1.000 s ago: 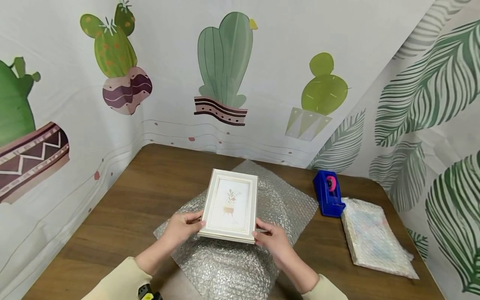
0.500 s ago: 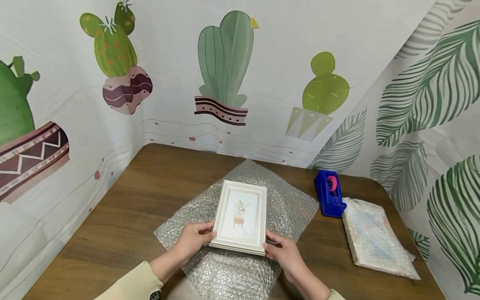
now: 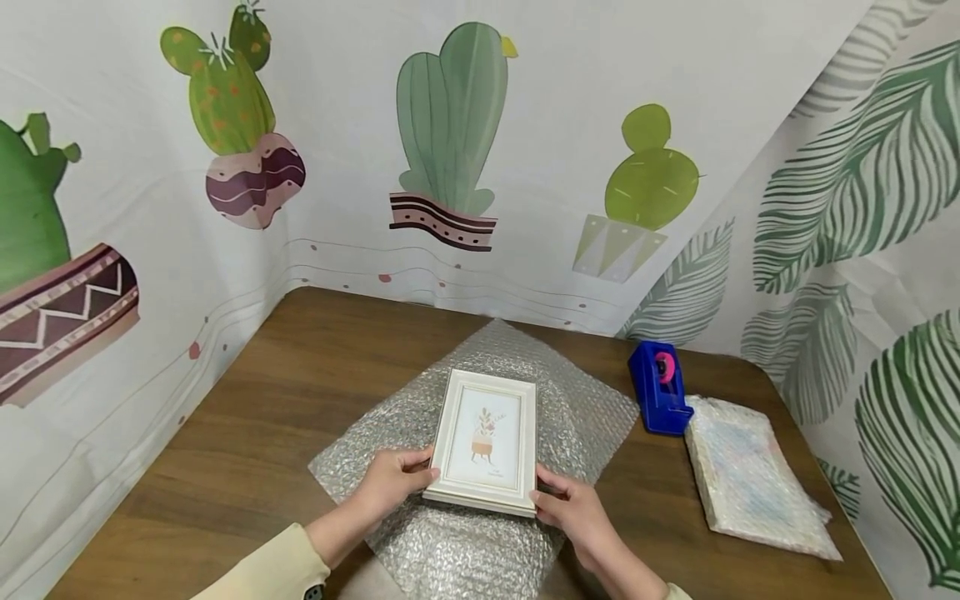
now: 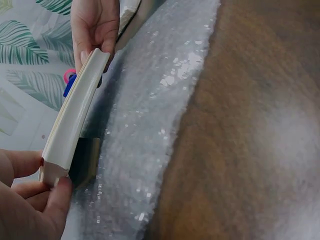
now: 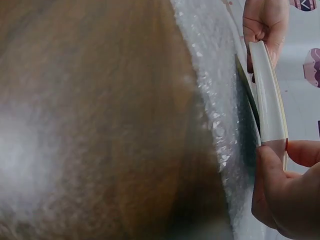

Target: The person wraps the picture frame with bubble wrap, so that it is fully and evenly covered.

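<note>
A white picture frame [image 3: 486,442] with a plant-and-pot print faces up over the bubble wrap [image 3: 442,550] in the head view. My left hand [image 3: 393,485] pinches its lower left side between thumb and fingers. On the opposite side, my right hand [image 3: 573,510] grips the lower right corner the same way. Edge on in the left wrist view, the picture frame [image 4: 75,117] shows a dark back piece [image 4: 86,160] sticking out beneath it. The right wrist view has the picture frame [image 5: 270,95] close over the bubble wrap [image 5: 210,95].
A blue tape dispenser [image 3: 660,392] with a pink core stands at the table's right. Beside it lies a bubble-wrapped flat package [image 3: 757,479]. The wooden table [image 3: 225,442] backs onto a hanging cloth [image 3: 555,150] printed with cacti and leaves.
Both hands have moved the picture frame toward me and slightly right, lower over the bubble wrap. The tape dispenser and wrapped package have stayed put.
</note>
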Demonstrator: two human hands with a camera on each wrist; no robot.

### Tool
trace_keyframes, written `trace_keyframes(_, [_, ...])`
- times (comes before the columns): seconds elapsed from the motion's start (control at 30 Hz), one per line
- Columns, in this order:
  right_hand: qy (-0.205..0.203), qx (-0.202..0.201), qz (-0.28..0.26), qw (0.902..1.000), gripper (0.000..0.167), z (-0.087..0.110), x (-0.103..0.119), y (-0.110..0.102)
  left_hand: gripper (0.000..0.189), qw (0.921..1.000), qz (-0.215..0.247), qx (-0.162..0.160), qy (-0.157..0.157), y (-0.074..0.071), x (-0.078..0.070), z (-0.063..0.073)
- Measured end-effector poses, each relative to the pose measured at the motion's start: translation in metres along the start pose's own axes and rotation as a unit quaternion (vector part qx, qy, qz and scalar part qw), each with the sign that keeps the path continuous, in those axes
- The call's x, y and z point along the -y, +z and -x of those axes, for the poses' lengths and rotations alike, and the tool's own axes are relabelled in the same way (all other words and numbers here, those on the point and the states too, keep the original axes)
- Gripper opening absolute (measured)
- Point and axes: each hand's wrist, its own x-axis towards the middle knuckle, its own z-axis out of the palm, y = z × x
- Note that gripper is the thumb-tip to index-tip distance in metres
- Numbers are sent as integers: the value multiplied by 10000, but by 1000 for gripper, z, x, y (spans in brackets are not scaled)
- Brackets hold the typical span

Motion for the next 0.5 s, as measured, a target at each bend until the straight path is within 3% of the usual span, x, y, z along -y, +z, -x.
trace_keyframes(0.2, [-67, 291, 138, 9995, 54, -2, -5, -3, 40, 9999, -69, 52, 61, 2, 5, -2])
trace_keyframes(0.5, [-222, 32, 759, 9969, 52, -5, -3, -2, 42, 9993, -231, 114, 260, 2, 6, -2])
